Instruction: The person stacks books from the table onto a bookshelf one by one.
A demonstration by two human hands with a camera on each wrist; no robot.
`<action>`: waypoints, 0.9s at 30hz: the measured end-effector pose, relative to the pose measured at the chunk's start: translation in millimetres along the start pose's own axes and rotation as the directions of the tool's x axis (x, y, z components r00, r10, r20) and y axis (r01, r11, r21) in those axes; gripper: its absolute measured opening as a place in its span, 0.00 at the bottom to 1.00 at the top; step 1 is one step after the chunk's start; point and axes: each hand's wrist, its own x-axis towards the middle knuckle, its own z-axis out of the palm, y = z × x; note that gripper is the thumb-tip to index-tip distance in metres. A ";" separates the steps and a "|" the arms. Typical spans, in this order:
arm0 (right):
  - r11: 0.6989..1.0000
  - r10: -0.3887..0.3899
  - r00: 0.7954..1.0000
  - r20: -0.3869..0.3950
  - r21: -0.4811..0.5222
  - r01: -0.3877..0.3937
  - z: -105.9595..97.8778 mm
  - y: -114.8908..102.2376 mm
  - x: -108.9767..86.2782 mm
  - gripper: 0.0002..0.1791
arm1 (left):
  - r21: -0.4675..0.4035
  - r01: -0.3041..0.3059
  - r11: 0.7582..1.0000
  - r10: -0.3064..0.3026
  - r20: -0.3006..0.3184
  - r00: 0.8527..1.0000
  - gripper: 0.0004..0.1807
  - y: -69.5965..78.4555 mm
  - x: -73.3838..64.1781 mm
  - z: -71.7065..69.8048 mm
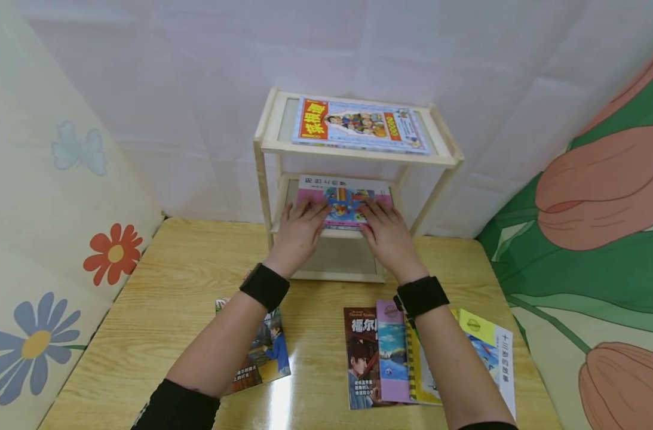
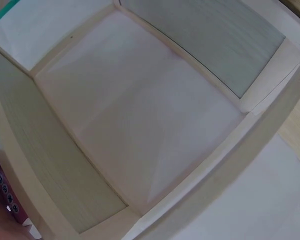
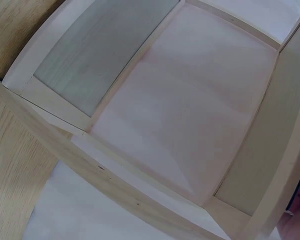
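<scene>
Both hands are on a pink-and-white picture book (image 1: 343, 184) lying on the middle shelf of a small wooden rack (image 1: 261, 179). My left hand (image 1: 300, 230) rests over the book's left front part, fingers pointing forward. Over the right front part lies my right hand (image 1: 389, 236), its fingers extended across the cover. Another book edge shows beneath the pink one at the front. Only a sliver of the left hand and a dark-red book edge (image 2: 7, 185) appear in the left wrist view. The right wrist view mostly shows the rack's lower compartment, its shelf panel (image 3: 270, 115) above.
A blue-bordered book (image 1: 358, 125) lies on the top shelf. On the table (image 1: 192, 251), one comic-style book (image 1: 275, 346) is under the left forearm. Several overlapping books, including a dark one (image 1: 361, 358) and a purple one (image 1: 393, 352), lie near the right forearm.
</scene>
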 end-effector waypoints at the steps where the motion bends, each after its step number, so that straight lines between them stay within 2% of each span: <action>1: 1.000 -0.001 1.000 -0.005 -0.001 0.001 0.0 0.1 0.0 0.28 | 0.008 -0.004 1.000 0.004 -0.004 1.000 0.22 0.1 -0.1 0.1; 5: 1.000 -0.001 1.000 -0.022 -0.001 0.001 0.6 0.1 -1.0 0.27 | 0.048 -0.021 0.999 0.021 0.000 1.000 0.23 -0.1 -2.1 2.7; 9: 1.000 -0.004 1.000 -0.024 -0.009 0.003 3.2 -0.4 -5.0 0.27 | 0.065 -0.033 0.997 0.031 0.029 0.999 0.26 0.9 -8.8 4.6; 17: 1.000 0.023 0.997 -0.068 -0.019 -0.024 2.5 -7.0 -7.4 0.27 | 0.032 -0.028 0.999 0.027 0.023 0.999 0.27 2.0 -11.9 3.5; 20: 0.998 0.044 0.994 -0.103 -0.030 -0.047 1.5 -10.5 -7.9 0.27 | 0.020 -0.029 0.999 0.029 -0.005 1.000 0.27 2.1 -10.9 3.4; 23: 0.997 0.060 0.989 -0.134 -0.046 -0.067 1.6 -13.5 -10.5 0.27 | 0.015 -0.037 0.999 0.038 -0.057 0.998 0.26 2.5 -12.0 3.0; 27: 0.996 0.071 0.986 -0.150 -0.045 -0.078 2.0 -17.2 -17.2 0.29 | 0.063 -0.053 0.997 0.059 -0.095 0.994 0.28 4.4 -18.1 1.2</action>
